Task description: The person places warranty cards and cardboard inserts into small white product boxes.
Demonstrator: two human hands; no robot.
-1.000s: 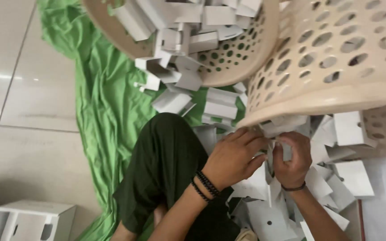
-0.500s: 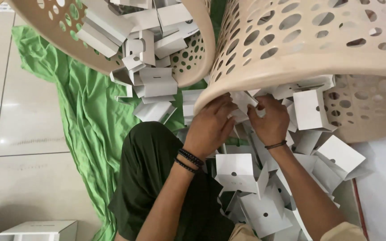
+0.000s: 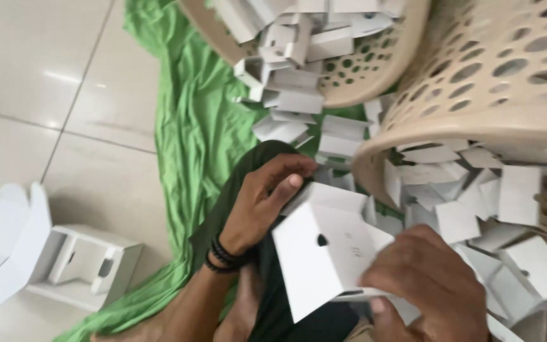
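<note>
Hands [image 3: 349, 253] now out, box [image 3: 324, 253] half-hidden.

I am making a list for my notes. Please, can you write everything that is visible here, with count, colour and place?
folded card box: one, white, held in both hands, centre
flat card pieces: many, white, spilling from the baskets
perforated baskets: two, beige, tipped, top right
cloth: one, green, on the floor
finished box: one, white, open flap, lower left
floor tiles: pale, left
wristbands: black, left wrist
left hand: fingers on the box top
right hand: grips the box's lower edge
</note>
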